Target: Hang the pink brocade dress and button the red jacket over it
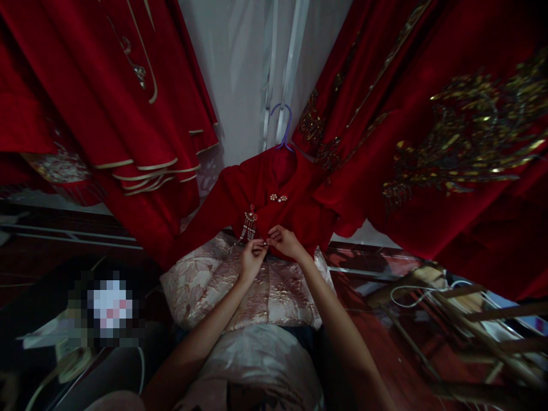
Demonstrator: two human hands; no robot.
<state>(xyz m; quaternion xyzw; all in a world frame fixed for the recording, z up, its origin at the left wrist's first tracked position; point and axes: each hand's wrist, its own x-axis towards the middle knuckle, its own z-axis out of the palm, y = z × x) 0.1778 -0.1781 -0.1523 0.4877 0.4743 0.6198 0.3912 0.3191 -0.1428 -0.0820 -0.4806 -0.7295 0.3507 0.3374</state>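
Note:
A red jacket [295,220] hangs from a purple hanger [288,123] in front of me, above a pale brocade skirt [205,279] on my lap. My left hand [252,260] pinches a small pearl-beaded clasp [266,243] at the jacket's lower front edge. On its other side, my right hand [285,241] is closed, thumb and forefinger meeting the clasp; the fingertips partly hide it. Higher on the jacket sits a flower-shaped pearl clasp [278,198]. Left of it dangles a beaded tassel ornament [249,222].
Red garments with pale piping [158,137] hang at left, and a red gown with gold embroidery [466,137] at right. Wooden stools [449,319] with a white cable [405,299] stand at lower right. A blurred-out bright object [112,305] lies at lower left.

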